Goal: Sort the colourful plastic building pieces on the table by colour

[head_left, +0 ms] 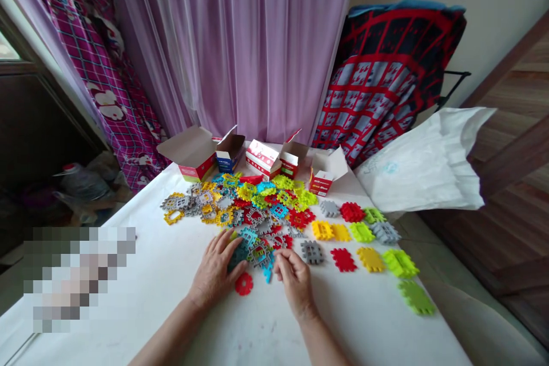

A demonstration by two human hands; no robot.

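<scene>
My left hand (217, 267) lies open on the near edge of a heap of interlocking plastic tiles (257, 217), fingers spread over some dark teal ones. Beside its thumb is a red round notched tile (244, 284). My right hand (295, 277) is closed, thumb and fingers bent together. Its fingertips meet the edge of a blue tile (268, 270); whether they grip it or something smaller is hidden. A grey openwork tile (259, 254) lies between the hands. Just right of my right hand sits a dark grey window-like tile (312, 252).
Sorted stacks stand at right, including yellow tiles (322, 230), red tiles (343, 260) and green tiles (416, 297). Several open cardboard boxes (197, 171) line the back of the white table (171, 274). A white sack (429, 166) hangs at the right edge. A pixelated patch covers the left side.
</scene>
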